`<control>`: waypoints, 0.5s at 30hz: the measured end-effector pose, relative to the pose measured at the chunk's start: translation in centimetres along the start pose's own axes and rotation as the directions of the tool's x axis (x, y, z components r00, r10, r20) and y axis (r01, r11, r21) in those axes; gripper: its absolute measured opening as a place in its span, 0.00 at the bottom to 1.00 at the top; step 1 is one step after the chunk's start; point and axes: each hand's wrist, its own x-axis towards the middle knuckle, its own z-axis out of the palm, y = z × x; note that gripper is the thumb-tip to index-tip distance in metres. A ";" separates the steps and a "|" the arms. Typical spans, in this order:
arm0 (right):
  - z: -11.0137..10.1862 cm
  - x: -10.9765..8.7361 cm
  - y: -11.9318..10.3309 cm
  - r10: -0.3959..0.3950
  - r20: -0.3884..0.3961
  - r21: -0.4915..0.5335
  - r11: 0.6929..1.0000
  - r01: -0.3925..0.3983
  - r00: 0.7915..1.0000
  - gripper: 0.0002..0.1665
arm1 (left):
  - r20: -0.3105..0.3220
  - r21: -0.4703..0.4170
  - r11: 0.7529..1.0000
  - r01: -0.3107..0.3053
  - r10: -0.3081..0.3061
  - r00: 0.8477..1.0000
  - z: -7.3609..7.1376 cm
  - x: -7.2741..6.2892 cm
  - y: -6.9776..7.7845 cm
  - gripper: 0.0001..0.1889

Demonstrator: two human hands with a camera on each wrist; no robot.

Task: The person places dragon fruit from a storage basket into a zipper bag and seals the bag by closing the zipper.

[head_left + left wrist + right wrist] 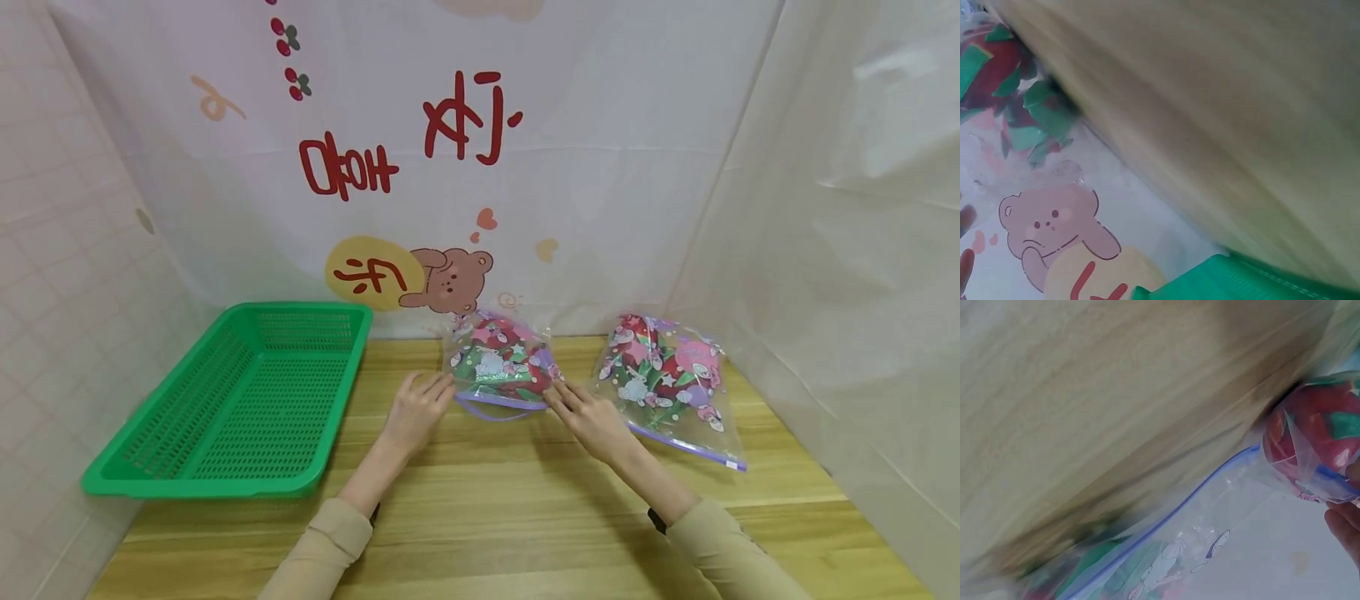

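In the head view, a clear zip bag point(491, 365) with a purple zip edge and printed stars and figures lies against the back wall. Red rounded things with green parts fill it; their kind is unclear. My left hand point(420, 408) holds the bag's left corner by the zip, while my right hand point(590, 419) pinches its right corner. Fingers point(1342, 526) of the right hand show at the right wrist view's edge, against the bag over a red thing point(1313, 428). Only the fingertips point(966, 265) of the left hand enter the left wrist view.
A second similar zip bag point(663, 379), also holding red and green things, lies to the right of my right hand. On the left stands a green plastic basket point(321, 482) with perforated sides. White printed cloth point(600, 183) hangs behind the wooden table point(495, 517).
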 end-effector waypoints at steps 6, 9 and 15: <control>0.5 -0.1 -0.6 0.067 -0.031 -0.005 0.998 -0.067 0.997 0.18 | -0.079 -0.003 1.000 0.017 -0.017 0.997 -0.3 1.6 -0.1 0.07; 0.5 -0.1 -0.7 0.121 -0.005 0.014 0.993 -0.121 0.993 0.20 | -0.107 -0.003 1.000 0.024 -0.024 0.994 -0.5 2.6 -0.2 0.05; -0.3 0.6 0.0 0.175 -0.033 0.078 0.982 -0.172 0.984 0.28 | -0.207 -0.010 0.999 0.052 -0.053 0.977 -0.6 4.4 -1.0 0.04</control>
